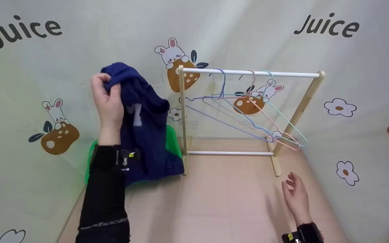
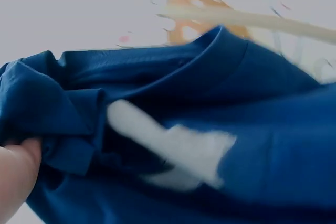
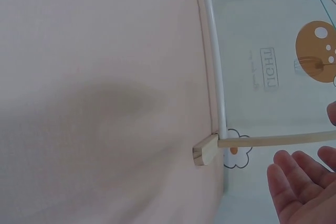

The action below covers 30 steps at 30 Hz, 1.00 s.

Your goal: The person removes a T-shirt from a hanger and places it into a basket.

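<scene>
Lighting is bright, soft and even in all views, with no glare; a faint wide shadow lies on the counter [image 3: 105, 108] in the right wrist view. The head view is sharp at centre and bends straight lines toward its edges. The left wrist view is blurred and out of focus, with the shirt [image 2: 252, 145] smeared at close range.

Pale rabbit-print cloth wall [image 1: 366, 111] behind a pinkish tabletop [image 1: 221, 199].
</scene>
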{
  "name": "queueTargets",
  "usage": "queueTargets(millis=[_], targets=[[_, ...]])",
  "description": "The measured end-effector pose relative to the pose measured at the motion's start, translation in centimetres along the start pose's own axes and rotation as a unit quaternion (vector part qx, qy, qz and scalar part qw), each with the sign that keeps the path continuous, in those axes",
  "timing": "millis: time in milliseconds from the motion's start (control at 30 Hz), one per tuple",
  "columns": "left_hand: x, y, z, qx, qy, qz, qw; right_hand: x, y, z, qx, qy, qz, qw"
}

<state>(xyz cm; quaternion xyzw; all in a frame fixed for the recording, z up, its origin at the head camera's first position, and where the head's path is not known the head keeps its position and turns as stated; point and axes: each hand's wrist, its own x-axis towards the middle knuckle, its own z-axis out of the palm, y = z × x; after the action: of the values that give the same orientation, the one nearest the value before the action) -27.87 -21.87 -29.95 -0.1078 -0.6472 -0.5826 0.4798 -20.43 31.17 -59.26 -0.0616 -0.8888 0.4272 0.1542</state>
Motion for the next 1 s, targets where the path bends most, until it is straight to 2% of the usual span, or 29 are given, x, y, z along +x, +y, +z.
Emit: queueTargets(millis=[67,100,167,233,300,367,433,500,533,633,700,767,867,933,1000], targets=[[-1.5,-1.6,-0.1,0.083,-0.026,-0.019,0.9961,0.0,0.0,0.0,0.0,-0.003,0.001,1.0],[-2.3,-2.4,-0.2,0.126,-0.045,-0.029,0.9906,0.0,0.1,0.0,-0.001,-0.006,0.004,1.0],[-4.4,-4.4,-0.3,0.219,-0.093,-0.058,0.9695,0.0,0.1,0.1,0.0,-0.012,0.01,1.0],[-6.8,-6.6,-0.6,0.298,-0.159,-0.08,0.9379,0.0,0.1,0.2,0.003,-0.018,0.014,1.0],[-9.5,-9.0,-1.1,0.35,-0.234,-0.099,0.9016,0.0,0.2,0.3,0.003,-0.023,0.016,1.0],[-12.4,-11.0,-1.7,0.386,-0.298,-0.122,0.8645,-0.1,0.2,0.4,0.001,-0.027,0.018,0.999],[-15.1,-12.6,-2.1,0.401,-0.344,-0.138,0.8379,-0.1,0.3,0.4,-0.002,-0.031,0.022,0.999],[-17.5,-13.7,-2.4,0.406,-0.373,-0.146,0.8211,-0.1,0.3,0.4,-0.003,-0.035,0.026,0.999],[-18.5,-14.2,-2.3,0.41,-0.383,-0.142,0.8157,-0.1,0.4,0.4,-0.003,-0.037,0.031,0.999],[-21.1,-15.0,-2.0,0.426,-0.403,-0.12,0.801,0.0,0.5,0.4,-0.004,-0.044,0.041,0.998],[-22.4,-15.6,-1.8,0.445,-0.415,-0.101,0.7871,-0.1,0.5,0.5,-0.004,-0.05,0.047,0.998],[-23.3,-15.9,-1.7,0.463,-0.433,-0.097,0.7673,-0.2,0.6,0.5,-0.005,-0.054,0.051,0.997],[-24.0,-16.4,-1.7,0.48,-0.458,-0.116,0.739,-0.3,0.7,0.6,-0.004,-0.052,0.042,0.998],[-24.1,-16.5,-1.6,0.485,-0.47,-0.136,0.7253,-0.4,0.9,0.6,-0.004,-0.046,0.031,0.998],[-23.9,-16.7,-1.6,0.486,-0.476,-0.15,0.7173,-0.4,0.9,0.5,-0.005,-0.042,0.023,0.999]])
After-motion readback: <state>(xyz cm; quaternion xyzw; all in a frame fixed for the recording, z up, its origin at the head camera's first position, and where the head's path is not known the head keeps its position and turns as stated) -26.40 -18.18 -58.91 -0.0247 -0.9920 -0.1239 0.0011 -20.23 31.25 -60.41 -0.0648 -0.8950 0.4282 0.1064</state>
